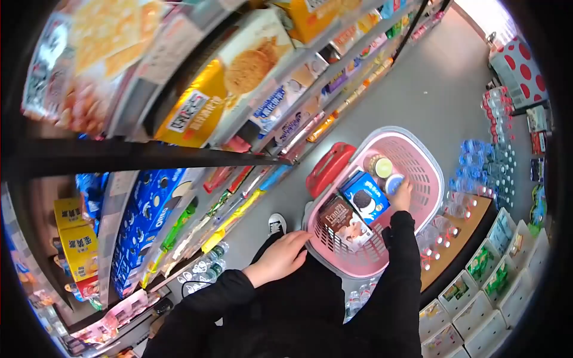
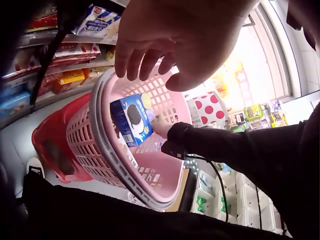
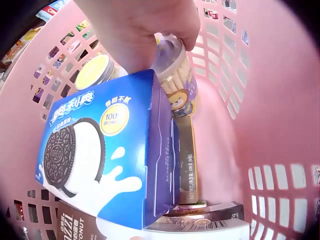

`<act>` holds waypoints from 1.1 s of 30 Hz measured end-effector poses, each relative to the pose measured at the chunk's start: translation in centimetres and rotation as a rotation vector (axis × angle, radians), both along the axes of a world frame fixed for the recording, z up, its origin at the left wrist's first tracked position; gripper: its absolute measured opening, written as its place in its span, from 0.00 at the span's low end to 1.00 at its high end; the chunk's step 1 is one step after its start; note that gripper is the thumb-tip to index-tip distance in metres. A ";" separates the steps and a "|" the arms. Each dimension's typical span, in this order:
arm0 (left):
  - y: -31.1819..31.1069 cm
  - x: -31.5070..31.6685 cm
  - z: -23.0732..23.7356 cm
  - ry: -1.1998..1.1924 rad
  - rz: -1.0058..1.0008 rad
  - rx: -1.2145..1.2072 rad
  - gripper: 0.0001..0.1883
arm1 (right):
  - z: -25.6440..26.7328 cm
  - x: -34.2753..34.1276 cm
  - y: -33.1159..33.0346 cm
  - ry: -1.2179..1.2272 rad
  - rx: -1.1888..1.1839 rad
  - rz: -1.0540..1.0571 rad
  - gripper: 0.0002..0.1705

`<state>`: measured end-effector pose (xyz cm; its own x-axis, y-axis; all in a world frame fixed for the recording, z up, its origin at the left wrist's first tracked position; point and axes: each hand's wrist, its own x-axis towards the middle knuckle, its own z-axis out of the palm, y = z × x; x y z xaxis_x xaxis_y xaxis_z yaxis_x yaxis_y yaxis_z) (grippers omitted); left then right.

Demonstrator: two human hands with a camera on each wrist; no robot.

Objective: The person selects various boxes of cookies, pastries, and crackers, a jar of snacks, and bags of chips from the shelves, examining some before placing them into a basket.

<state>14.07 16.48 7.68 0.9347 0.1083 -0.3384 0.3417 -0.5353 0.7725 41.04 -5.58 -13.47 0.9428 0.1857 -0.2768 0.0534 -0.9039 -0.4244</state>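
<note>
My right hand [image 1: 403,196] reaches into a pink shopping basket [image 1: 431,179], its fingers curled at the purple lid of a clear jar of biscuit sticks [image 3: 181,80]. A second jar with a yellow lid [image 3: 93,73] stands beside it. Next to these, a blue Oreo box [image 3: 100,150] leans over a brown Franzzi box [image 1: 341,219], with more thin boxes [image 3: 207,212] lower down. My left hand [image 1: 283,253] has its fingers extended, with the fingertips right at the basket's near rim in the head view. In the left wrist view it hangs above the basket, holding nothing.
Shelves of packaged biscuits [image 1: 253,65] line the left side. A red plastic stool-like object [image 1: 330,169] stands against the basket. On the right are bottled drinks [image 1: 471,167], a wooden ledge [image 1: 462,235] and white bins [image 1: 486,262]. Grey floor [image 1: 412,89] runs ahead.
</note>
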 end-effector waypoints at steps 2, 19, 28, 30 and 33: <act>0.3 -0.3 0.2 -0.020 0.013 -0.031 0.20 | -1.5 0.7 -2.0 -0.060 0.013 0.170 0.48; 11.7 -11.5 33.3 -0.933 0.063 0.561 0.13 | 55.1 -15.4 19.2 -0.079 0.769 1.390 0.19; 20.8 -13.3 44.8 -1.042 0.519 0.826 0.15 | 64.0 -22.1 32.5 -0.631 1.153 1.389 0.19; 23.9 -12.1 45.7 -1.026 0.638 0.991 0.18 | 64.0 -22.6 36.6 -0.851 1.139 1.333 0.19; 30.1 -10.0 45.6 -0.793 0.684 0.907 0.19 | 63.3 -23.3 41.7 -0.784 0.929 1.264 0.21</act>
